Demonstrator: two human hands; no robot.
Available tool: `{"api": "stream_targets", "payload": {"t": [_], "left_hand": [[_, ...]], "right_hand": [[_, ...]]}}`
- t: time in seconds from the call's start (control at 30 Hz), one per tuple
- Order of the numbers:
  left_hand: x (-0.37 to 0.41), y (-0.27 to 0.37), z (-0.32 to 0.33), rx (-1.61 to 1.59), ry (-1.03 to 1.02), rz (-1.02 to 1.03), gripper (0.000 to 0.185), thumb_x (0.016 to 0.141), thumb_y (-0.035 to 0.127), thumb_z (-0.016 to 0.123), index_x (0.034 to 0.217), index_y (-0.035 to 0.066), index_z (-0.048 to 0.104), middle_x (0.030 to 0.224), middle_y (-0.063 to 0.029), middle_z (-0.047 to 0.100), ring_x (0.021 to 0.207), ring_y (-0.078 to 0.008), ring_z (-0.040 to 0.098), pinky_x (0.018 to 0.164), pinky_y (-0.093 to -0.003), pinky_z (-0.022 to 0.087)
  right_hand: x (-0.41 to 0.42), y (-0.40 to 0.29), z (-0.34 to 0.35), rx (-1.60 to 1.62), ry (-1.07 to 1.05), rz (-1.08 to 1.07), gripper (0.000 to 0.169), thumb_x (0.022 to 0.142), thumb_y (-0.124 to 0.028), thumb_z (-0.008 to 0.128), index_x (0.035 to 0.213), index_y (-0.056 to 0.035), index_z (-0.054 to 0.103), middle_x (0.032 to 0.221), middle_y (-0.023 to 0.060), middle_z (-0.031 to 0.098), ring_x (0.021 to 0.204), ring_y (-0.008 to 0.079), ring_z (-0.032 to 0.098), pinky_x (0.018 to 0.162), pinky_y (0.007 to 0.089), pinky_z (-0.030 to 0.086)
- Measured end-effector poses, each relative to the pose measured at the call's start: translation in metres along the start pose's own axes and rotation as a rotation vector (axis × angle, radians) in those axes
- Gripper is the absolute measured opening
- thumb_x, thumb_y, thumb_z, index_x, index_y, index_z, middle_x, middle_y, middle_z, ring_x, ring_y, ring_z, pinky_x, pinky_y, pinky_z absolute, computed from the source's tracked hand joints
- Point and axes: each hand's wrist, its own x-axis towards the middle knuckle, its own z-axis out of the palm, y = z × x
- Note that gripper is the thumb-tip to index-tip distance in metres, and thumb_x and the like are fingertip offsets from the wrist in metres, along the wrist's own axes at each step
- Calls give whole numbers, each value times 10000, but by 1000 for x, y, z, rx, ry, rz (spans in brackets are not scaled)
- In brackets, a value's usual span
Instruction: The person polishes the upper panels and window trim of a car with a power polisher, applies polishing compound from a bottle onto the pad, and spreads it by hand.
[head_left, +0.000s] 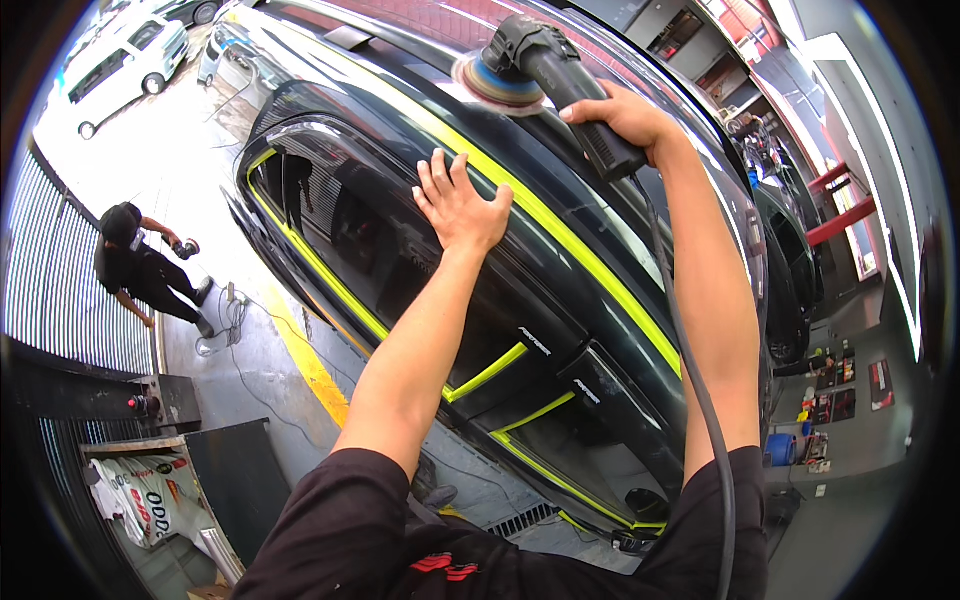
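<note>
My right hand (630, 124) grips the body of a black electric car polisher (570, 90). The polisher's round pad (499, 84) is over the dark car's roof; whether it touches the paint I cannot tell. A black power cord (694, 352) runs from the tool down past my right arm. My left hand (465, 196), fingers spread and holding nothing, rests on the upper side of the car beside a strip of yellow-green masking tape (592, 270). More such tape edges the side windows (360, 247).
A person (135, 262) at the left carries another polisher near a cable coil (234, 307) on the floor. A dark cabinet (240, 472) stands lower left. White vans (124, 64) are outside; a blue drum (780, 449) is at right.
</note>
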Motion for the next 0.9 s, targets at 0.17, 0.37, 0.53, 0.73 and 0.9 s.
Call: {"api": "stream_targets", "payload": {"t": [0.17, 0.37, 0.53, 0.73, 0.9], "left_hand": [[0, -3, 3, 45, 1, 14, 816, 826, 505, 720, 1486, 120, 430, 1631, -148, 296, 1568, -385, 153, 1250, -607, 141], [0, -3, 5, 64, 19, 40, 812, 851, 532, 690, 1503, 126, 426, 1634, -161, 309, 1561, -396, 177, 1249, -599, 150], [3, -7, 7, 112, 33, 49, 814, 857, 562, 676, 1512, 140, 438, 1645, -150, 310, 1561, -390, 191, 1244, -599, 165], [6, -9, 9, 105, 0, 42, 821, 871, 598, 655, 1523, 159, 421, 1670, -133, 265, 1578, -370, 149, 1255, -585, 136], [8, -12, 11, 130, -5, 38, 857, 867, 626, 651, 1542, 158, 408, 1671, -131, 267, 1580, -363, 145, 1257, -580, 133]], "right_hand": [[-53, 29, -9, 6, 58, 1, 815, 704, -396, 879, 1353, -13, 569, 1042, 149, 696, 798, 196, 691, 708, 339, 568], [-118, 65, -24, 32, 140, 81, 860, 690, -388, 886, 1378, 6, 552, 1060, 161, 695, 849, 218, 687, 747, 346, 556], [-178, 94, -38, 22, 203, 127, 854, 732, -364, 867, 1439, -21, 534, 1083, 103, 670, 880, 158, 657, 785, 306, 541], [-250, 126, -55, 105, 262, 177, 822, 746, -357, 862, 1411, -21, 516, 1023, 93, 659, 796, 152, 676, 709, 301, 571], [-301, 153, -64, 124, 350, 261, 853, 758, -362, 856, 1437, -21, 467, 982, 93, 647, 698, 160, 682, 636, 304, 593]]}}
